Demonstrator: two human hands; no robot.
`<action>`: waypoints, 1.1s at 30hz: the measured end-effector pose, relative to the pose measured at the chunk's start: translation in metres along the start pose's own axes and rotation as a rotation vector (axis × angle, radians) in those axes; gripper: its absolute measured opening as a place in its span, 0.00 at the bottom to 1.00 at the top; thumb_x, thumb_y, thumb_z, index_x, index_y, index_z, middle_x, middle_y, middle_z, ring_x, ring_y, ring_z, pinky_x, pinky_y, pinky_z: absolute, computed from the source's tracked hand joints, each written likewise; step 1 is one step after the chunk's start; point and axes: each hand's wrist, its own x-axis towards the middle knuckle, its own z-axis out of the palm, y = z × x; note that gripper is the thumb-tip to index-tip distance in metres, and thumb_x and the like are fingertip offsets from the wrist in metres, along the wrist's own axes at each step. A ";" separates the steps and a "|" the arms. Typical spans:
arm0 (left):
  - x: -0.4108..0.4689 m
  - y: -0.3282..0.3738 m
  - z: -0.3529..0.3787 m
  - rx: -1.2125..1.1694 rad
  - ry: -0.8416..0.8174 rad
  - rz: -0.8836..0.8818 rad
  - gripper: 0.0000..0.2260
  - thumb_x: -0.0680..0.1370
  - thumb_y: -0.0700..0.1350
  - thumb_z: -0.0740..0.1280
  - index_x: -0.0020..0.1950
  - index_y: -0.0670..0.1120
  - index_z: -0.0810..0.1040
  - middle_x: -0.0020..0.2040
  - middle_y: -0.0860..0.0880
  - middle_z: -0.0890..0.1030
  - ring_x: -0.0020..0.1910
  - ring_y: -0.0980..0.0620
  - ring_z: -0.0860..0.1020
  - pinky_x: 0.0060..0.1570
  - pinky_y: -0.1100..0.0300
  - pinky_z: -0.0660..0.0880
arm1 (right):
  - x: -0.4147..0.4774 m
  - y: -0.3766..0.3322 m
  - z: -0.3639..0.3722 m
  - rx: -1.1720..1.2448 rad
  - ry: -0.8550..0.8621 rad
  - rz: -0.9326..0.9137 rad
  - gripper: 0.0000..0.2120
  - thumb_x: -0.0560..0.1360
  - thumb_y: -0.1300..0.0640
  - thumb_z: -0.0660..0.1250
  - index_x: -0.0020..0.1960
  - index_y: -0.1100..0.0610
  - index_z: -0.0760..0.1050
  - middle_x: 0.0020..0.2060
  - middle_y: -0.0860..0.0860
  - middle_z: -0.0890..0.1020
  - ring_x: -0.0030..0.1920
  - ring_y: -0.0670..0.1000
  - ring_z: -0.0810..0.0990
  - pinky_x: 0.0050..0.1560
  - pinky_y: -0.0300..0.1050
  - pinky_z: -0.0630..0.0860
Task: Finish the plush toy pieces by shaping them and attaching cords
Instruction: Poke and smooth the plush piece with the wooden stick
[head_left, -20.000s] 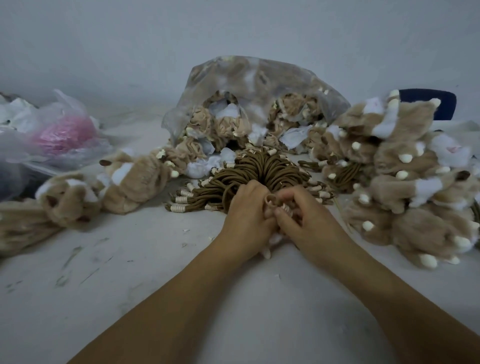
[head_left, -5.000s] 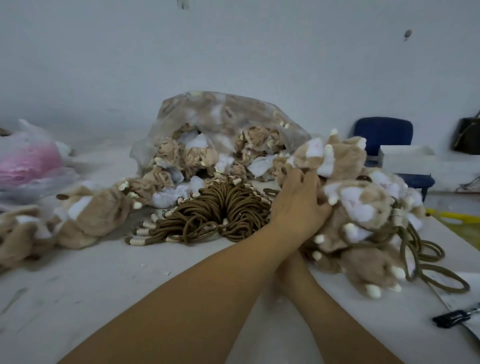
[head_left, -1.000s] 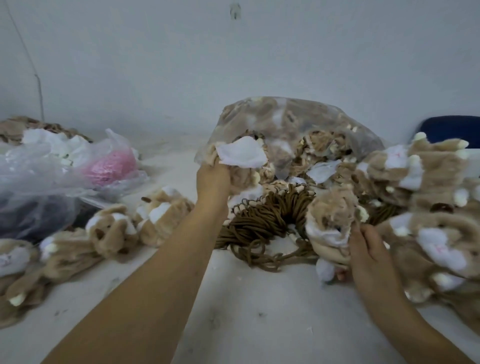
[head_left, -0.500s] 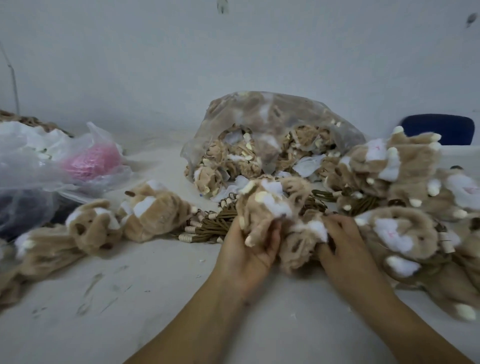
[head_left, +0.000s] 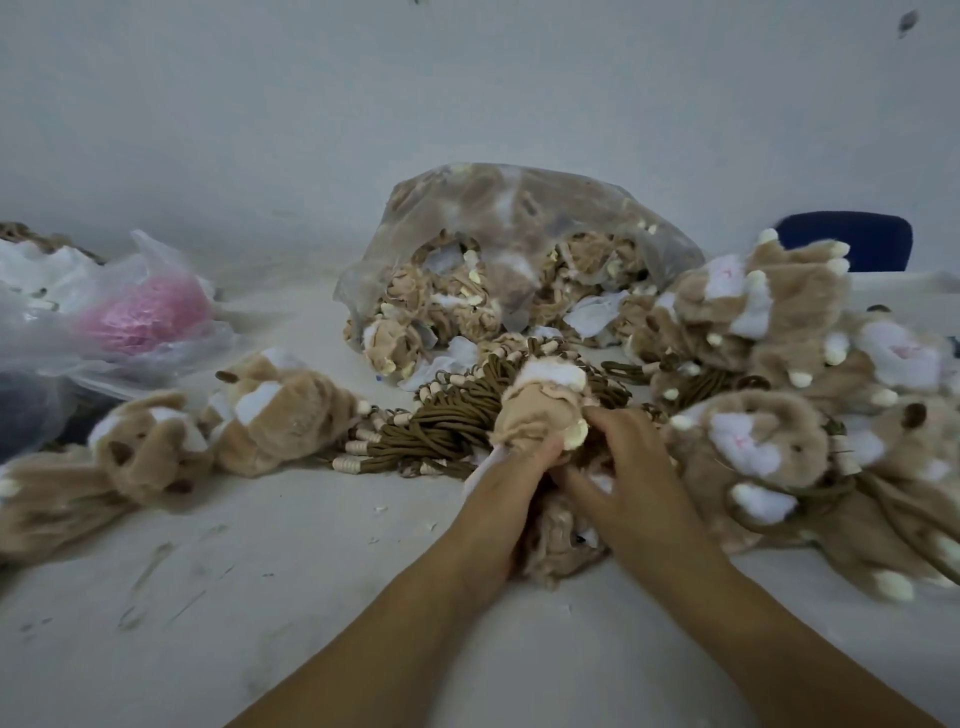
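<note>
Much is hidden here. The lower part of the plush piece (head_left: 540, 410) disappears between the two hands, and the fingertips of the right grip (head_left: 631, 478) go under its own knuckles, so I cannot tell if this grip pinches the fabric or only presses on it. The pile of plush toys (head_left: 779, 364) at the right is blurred and cut by the frame edge, and I cannot count it exactly. At the far left one toy is also cut off.

Both forearms come from the lower edge and meet near the middle of the counter (head_left: 260, 597). The left grip (head_left: 511, 488) is closed round the plush piece from below, with the thumb on its tan fabric. The right grip lies back-up, touching the same piece near a cream tip. The piece stands above the hands, in front of the cord bundle (head_left: 452, 415).

I count one bundle of brown cords with pale ends, one clear bag (head_left: 519, 249) full of unshaped pieces behind it, and three plush toys (head_left: 280, 410) lying at the left. There is also one thin plastic bag (head_left: 145, 312) with something pink inside, and one blue chair (head_left: 852, 244) behind the right pile
</note>
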 end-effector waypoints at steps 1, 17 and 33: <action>0.000 -0.001 -0.001 0.122 -0.009 0.001 0.18 0.76 0.52 0.69 0.62 0.46 0.80 0.59 0.42 0.83 0.62 0.45 0.80 0.67 0.45 0.71 | 0.002 0.001 -0.001 0.010 0.030 0.016 0.14 0.73 0.54 0.70 0.57 0.57 0.75 0.49 0.48 0.73 0.49 0.43 0.69 0.47 0.32 0.65; -0.002 0.018 0.001 -0.179 0.011 -0.024 0.04 0.77 0.35 0.64 0.44 0.42 0.75 0.27 0.51 0.69 0.21 0.60 0.61 0.21 0.68 0.58 | 0.000 0.002 0.004 0.343 -0.100 0.245 0.15 0.72 0.42 0.63 0.39 0.53 0.68 0.28 0.39 0.72 0.28 0.41 0.68 0.29 0.33 0.67; -0.005 0.014 -0.002 1.108 0.392 0.750 0.12 0.78 0.47 0.64 0.59 0.47 0.79 0.60 0.58 0.73 0.58 0.58 0.70 0.53 0.72 0.66 | 0.003 -0.010 0.000 -0.059 0.002 -0.274 0.06 0.70 0.55 0.59 0.38 0.53 0.63 0.38 0.46 0.67 0.39 0.47 0.66 0.39 0.41 0.65</action>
